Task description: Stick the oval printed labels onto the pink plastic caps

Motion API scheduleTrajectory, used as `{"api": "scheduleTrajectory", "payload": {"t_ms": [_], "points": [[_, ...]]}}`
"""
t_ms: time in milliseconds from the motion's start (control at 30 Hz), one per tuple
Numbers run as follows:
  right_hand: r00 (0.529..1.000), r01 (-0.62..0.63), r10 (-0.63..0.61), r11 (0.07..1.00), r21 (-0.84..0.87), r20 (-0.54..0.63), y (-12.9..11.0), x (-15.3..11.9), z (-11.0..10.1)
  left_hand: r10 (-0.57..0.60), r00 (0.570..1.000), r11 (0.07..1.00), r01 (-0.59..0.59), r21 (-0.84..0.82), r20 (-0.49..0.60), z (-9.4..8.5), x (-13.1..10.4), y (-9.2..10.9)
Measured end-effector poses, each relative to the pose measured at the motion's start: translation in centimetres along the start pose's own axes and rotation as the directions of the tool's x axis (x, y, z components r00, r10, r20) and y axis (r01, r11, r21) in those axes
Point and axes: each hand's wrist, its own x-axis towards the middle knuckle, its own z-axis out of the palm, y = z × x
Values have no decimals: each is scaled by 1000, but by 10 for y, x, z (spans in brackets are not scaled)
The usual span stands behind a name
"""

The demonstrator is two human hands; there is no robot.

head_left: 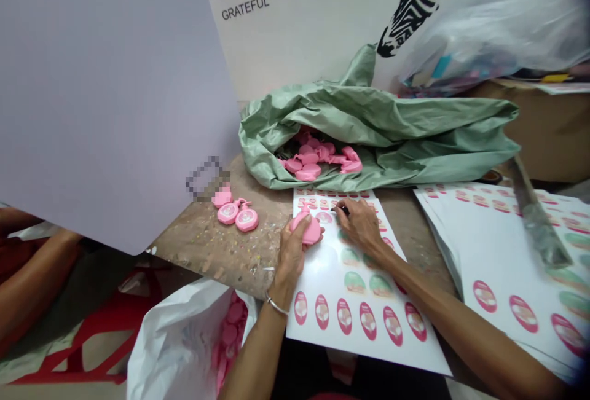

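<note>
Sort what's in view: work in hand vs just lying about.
Work in hand, apparently:
pink piece in left hand
printed sheet under right hand
green sack and white bag of pink pieces

Lying about, likely:
clear plastic bag
brown box

A worn brown table [198, 252] bears printed sheets [322, 265], pink cases [246, 220] and a green bag [415, 133].
</note>
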Motion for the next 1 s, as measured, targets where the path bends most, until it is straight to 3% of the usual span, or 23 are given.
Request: {"api": "scheduleTrajectory", "payload": {"t_ms": [300,633,833,1000], "points": [[994,110,-113,985,-129,-12,7,-14,0,6,1000,992,-6,124,7,4,12,-10],[995,-79,79,997,-5,52,6,-9,0,-8,999,990,3,140,37,5,12,-10],[914,-366,328,920,139,237,-1,10,-9,4,997,977,-20,213,77,1,14,-11],[898,-405,312,862,304,311,2,27,-6,39,996,966,-57,253,74,-2,16,-14]]}}
